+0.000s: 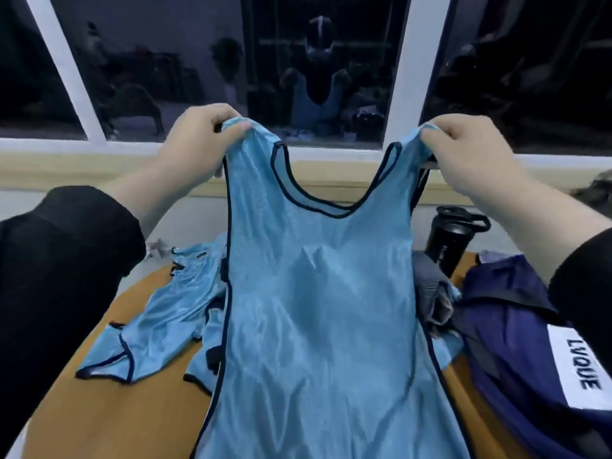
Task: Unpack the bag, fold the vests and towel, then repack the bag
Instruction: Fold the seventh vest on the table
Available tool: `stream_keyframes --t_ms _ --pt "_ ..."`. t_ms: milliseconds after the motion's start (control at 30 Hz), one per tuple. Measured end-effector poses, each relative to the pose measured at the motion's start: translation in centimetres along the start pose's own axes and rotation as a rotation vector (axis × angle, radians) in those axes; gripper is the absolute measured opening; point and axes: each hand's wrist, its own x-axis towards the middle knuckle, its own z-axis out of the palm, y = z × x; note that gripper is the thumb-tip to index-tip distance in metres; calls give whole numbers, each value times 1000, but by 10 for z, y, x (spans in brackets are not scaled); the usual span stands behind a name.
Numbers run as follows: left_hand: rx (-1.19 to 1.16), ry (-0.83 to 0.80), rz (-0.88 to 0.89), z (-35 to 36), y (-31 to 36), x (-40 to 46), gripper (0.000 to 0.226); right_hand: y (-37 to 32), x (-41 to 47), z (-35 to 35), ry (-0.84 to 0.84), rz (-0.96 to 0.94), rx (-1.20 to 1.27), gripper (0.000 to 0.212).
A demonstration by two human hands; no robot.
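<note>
I hold a light blue mesh vest (318, 293) with dark trim up in front of me by its two shoulder straps. My left hand (202, 137) pinches the left strap and my right hand (463, 150) pinches the right one. The vest hangs down over the brown table (99, 409). More blue vests (159, 319) lie crumpled on the table to the left, partly hidden behind the held one. A navy bag (516, 342) with a white label lies at the right. A grey cloth (430, 286), possibly the towel, shows between the vest and the bag.
A black bottle (447, 240) stands upright at the back right of the table, behind the bag. Beyond the table runs a pale sill (99, 167) under dark windows (149, 61) with white frames.
</note>
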Motion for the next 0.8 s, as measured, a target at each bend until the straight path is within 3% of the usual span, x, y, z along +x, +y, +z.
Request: stream_keyframes --t_ms 267,367,433,533,633,800 --pt "-125 -178 11 -11 3 -148 23 30 -162 -6 -195 -204 75 27" --pt "-88 -244 111 3 -17 -230 41 56 -235 9 -314 -340 34 26" --pt "-28 -318 197 21 -34 -287 42 84 -275 23 -414 -401 -44 30" --pt "102 -480 250 45 -62 -352 28 122 -320 39 -545 -374 -126 22" --pt "224 -570 244 55 -69 -381 29 138 -341 45 -584 -330 -176 20" --pt "183 -445 179 50 -53 -379 37 130 -345 44 -542 -161 -203 38"
